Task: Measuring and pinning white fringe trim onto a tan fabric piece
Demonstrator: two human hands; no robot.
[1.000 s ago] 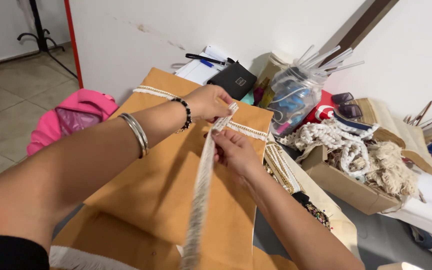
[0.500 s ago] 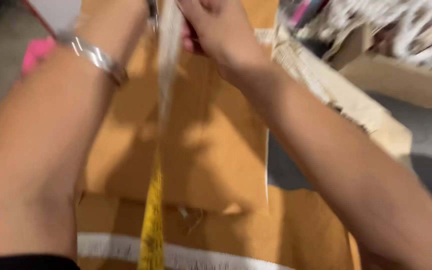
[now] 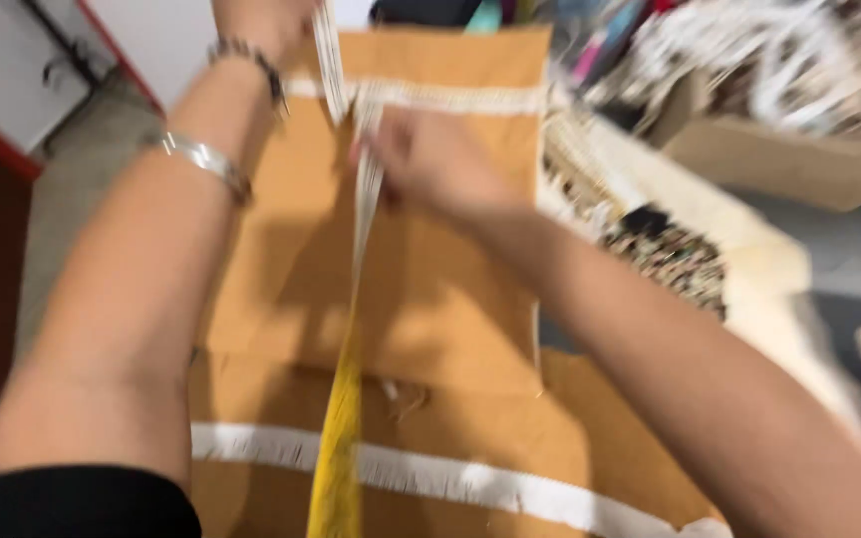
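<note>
**Trim strip held taut over tan fabric, laid only partway**

Head view: we see the right hand [image 3: 430, 164] with fingers pinched shut on a narrow cream fringe strip [image 3: 363, 199], just below the cream trim band [image 3: 430, 97] that already runs across the top of the tan fabric panel [image 3: 421, 299]. The left hand [image 3: 261, 18] is mostly cut off by the top edge; the strip runs up to it, but we cannot tell whether its fingers are closed (frame is blurred). The strip drops down the panel's middle and turns yellow [image 3: 339, 448] near the bottom edge.

Progress, as we judge it: two cross bands sit in place, the top one and a white one [image 3: 430, 476] on the lower panel; the lengthwise strip hangs above the cloth, not yet lying flat.

Room: bare floor [image 3: 82, 189] to the left. The right is crowded: a cardboard box [image 3: 779, 159] of cords, beaded trims [image 3: 670, 254] just beside the panel's right edge.
</note>
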